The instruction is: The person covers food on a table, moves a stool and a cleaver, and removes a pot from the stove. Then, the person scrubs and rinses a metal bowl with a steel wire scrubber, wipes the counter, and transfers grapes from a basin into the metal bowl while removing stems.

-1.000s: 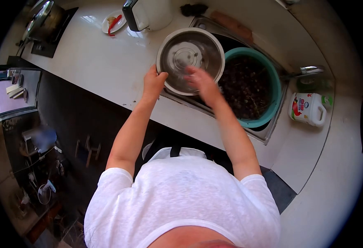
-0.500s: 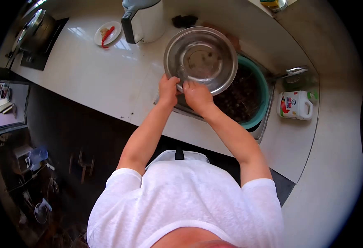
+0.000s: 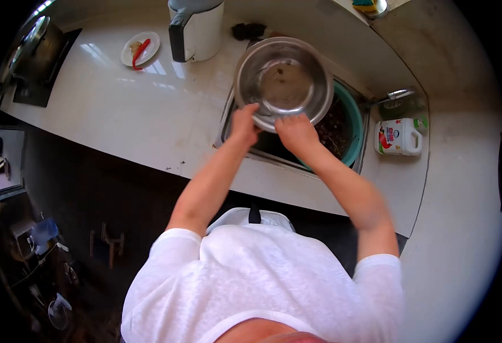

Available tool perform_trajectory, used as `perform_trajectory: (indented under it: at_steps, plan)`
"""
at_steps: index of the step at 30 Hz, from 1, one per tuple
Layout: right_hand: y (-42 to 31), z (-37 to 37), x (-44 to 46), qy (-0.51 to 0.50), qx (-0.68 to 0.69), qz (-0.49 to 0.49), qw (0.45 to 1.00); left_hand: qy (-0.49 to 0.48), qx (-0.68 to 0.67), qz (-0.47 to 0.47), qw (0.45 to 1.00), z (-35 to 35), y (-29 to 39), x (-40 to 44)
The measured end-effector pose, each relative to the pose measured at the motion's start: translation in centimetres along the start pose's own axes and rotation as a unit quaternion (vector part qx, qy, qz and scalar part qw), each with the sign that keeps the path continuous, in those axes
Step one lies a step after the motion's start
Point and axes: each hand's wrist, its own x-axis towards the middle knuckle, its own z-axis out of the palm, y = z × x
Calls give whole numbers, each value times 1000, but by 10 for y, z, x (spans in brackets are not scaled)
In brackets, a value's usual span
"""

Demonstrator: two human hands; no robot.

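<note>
A round stainless steel bowl [image 3: 318, 80] is held over the sink [image 3: 223, 123], its inside facing me. A brownish patch and a few dark specks show at its bottom. My left hand [image 3: 244, 126] is closed on the near left of the rim, thumb on the inside. My right hand [image 3: 296, 135] grips the near rim to the right, fingers curled over it. Under and to the right of the bowl, a teal basin [image 3: 356, 123] stands in the sink, holding dark brown clumps and stringy bits; the bowl hides part of it.
A white plate [image 3: 155, 47] with a red chili [image 3: 142, 52] lies on the counter at the left, beside a white kettle [image 3: 208, 34]. A faucet [image 3: 398, 95] and a white jug [image 3: 398, 138] stand right of the sink. A pot [image 3: 34, 54] sits far left.
The bowl and both hands have moved slightly right relative to me, and the bowl covers more of the teal basin. My view has shifted a little. Both hands keep their grip.
</note>
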Motion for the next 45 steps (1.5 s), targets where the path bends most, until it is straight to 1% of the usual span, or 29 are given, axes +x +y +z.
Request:
perform_trajectory:
  at_steps: [2,3,4,6,7,8,10,11,12,14,16,18,19,20,21,22,23,24,26,28,31,32,34,35,37,41,43,44,45]
  plan:
    - [-24,7,20,-14,-45,150,988,-55,-51,-34,997,2,-29,13]
    - [-26,10,18,14,-45,129,991,-53,-66,-56,995,-5,-25,16]
    - [-22,6,12,12,-47,131,990,0,4,-72,997,2,3,-13]
    - [-5,-9,-9,34,31,-12,999,-75,70,-81,991,-18,20,-8]
    - [-5,-12,-9,23,4,-24,999,-44,21,-83,995,-17,12,-7]
    - [-13,-8,-1,22,2,-28,999,-6,10,-45,999,-14,-8,-2]
    - [-38,2,20,-33,-65,122,990,-110,-108,-117,981,-11,-36,3]
    - [-41,-3,20,-66,-69,117,988,-96,-88,-102,986,-21,-35,9]
    - [-41,-7,14,-67,-68,120,988,-96,-86,-105,986,-24,-26,3]
    - [-39,-12,1,-3,14,50,999,-11,23,-91,996,-23,-5,-15]
    - [-43,-26,-3,9,12,35,999,-17,12,-101,995,-35,-23,9]
    - [-49,-43,-8,17,8,22,1000,-119,-39,-193,973,-44,-39,31]
    - [-56,-51,-8,82,66,-13,994,-142,-50,-264,953,-38,-26,17]
    - [-64,-59,-9,147,126,-48,980,-142,-49,-264,953,-30,-15,2]
    - [-71,-68,-9,147,126,-47,980,-184,-44,-291,938,-22,-3,-14]
    - [-78,-77,-9,183,163,-66,967,-226,-38,-318,920,-18,2,-22]
    - [-83,-84,-11,218,200,-84,952,-218,-70,-308,924,-14,-3,-23]
    - [-88,-90,-16,219,201,-82,951,-216,-68,-309,924,-12,-3,-27]
    - [-95,-97,-27,180,346,-52,919,-289,-66,-249,922,-10,-2,-33]
    - [-96,-97,-40,187,377,-31,907,-324,-118,-214,914,-6,-7,-27]
    - [-88,-89,-60,205,416,90,881,-346,-185,-176,903,-3,-9,-16]
    - [-83,-83,-67,203,423,90,878,-347,-196,-170,901,-4,-10,-14]
    - [-74,-70,-81,154,504,231,818,-350,-217,-160,897,-4,-11,-12]
    - [-71,-62,-86,150,510,228,815,-351,-220,-159,896,-5,-11,-11]
    - [-65,-47,-94,165,589,323,722,-351,-221,-155,897,-4,-12,-8]
    - [-50,-32,-98,169,634,296,694,-341,-191,-183,902,-7,-21,-5]
    - [-46,-33,-96,210,681,285,641,-319,-154,-196,914,-14,-22,-5]
    - [-44,-38,-93,207,684,283,640,-299,-128,-195,925,-19,-22,-4]
    - [-42,-45,-90,249,702,266,612,-266,-95,-184,941,-23,-19,-4]
